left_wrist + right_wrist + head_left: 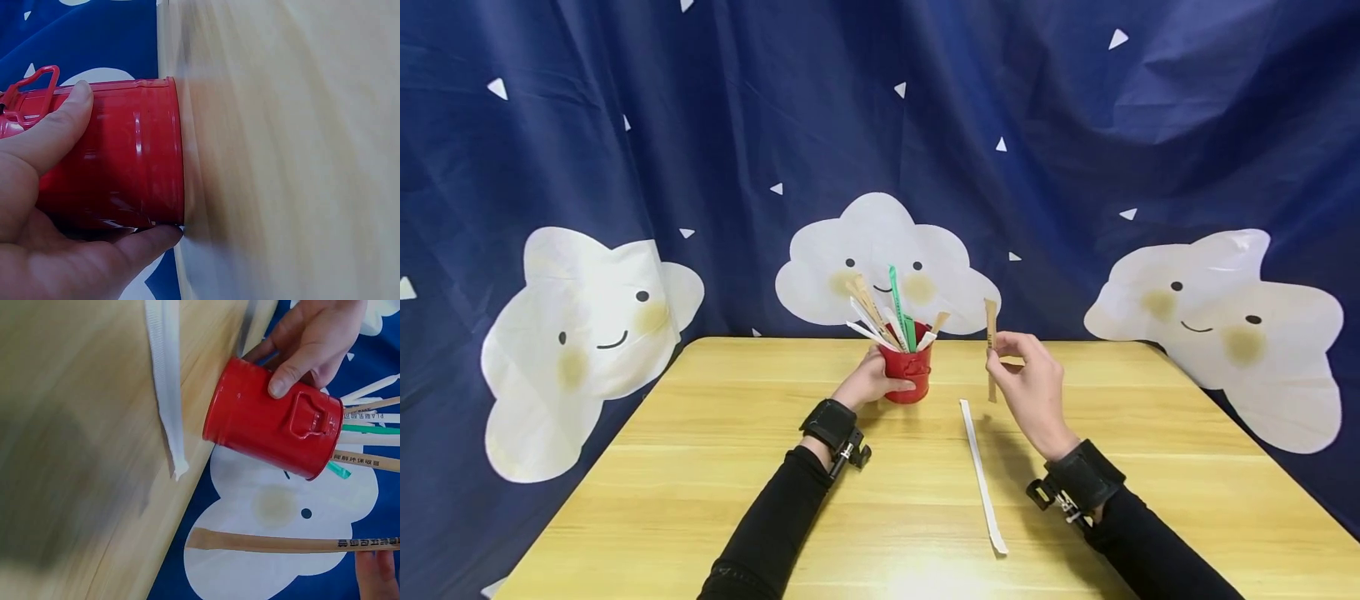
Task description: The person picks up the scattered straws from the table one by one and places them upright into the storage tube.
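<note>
My left hand (867,383) grips a small red metal bucket (917,368) from its left side, thumb across the front. It stands upright at the far side of the table and holds several paper-wrapped straws, among them a green one (896,293) and white and brown ones. In the left wrist view the thumb lies beside the bucket's wire-like handle (39,87). To the right of the bucket, my right hand (1033,393) pinches a brown paper-wrapped straw (991,318) and holds it upright, apart from the bucket. In the right wrist view only some fingertips (375,575) show at this straw.
A white paper-wrapped straw (979,479) lies lengthwise on the wooden table (700,483), between my forearms. Behind the table's far edge hangs a dark blue curtain (820,108) with white clouds.
</note>
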Demonstrator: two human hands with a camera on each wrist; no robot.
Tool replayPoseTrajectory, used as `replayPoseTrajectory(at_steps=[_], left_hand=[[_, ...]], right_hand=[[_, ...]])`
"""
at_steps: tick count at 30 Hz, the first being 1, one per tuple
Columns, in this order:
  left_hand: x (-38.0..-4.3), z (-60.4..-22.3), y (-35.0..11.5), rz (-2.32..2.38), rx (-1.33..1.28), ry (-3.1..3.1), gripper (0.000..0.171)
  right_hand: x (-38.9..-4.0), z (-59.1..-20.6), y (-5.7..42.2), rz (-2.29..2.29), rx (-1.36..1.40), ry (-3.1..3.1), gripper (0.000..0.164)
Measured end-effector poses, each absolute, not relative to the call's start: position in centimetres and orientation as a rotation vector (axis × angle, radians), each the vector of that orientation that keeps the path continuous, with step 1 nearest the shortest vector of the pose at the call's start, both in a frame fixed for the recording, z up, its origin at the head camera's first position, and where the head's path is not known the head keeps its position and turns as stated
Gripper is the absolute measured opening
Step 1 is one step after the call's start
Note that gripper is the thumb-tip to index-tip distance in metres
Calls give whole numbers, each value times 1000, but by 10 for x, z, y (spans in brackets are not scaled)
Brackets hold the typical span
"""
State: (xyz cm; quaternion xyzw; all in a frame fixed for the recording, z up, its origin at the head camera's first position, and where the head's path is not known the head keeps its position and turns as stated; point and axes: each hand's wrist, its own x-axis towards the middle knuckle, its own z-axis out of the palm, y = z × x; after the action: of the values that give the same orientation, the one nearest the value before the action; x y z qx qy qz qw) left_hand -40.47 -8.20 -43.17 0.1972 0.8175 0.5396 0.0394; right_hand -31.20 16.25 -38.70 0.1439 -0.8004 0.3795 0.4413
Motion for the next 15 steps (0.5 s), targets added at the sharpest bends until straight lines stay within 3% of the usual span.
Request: replayPoseTrajectory(at_steps=[15], left_hand=[[-409, -436, -81, 1678, 610, 2482, 63]], right_hand=[[-342, -373, 129, 1107, 277, -1718, 12]])
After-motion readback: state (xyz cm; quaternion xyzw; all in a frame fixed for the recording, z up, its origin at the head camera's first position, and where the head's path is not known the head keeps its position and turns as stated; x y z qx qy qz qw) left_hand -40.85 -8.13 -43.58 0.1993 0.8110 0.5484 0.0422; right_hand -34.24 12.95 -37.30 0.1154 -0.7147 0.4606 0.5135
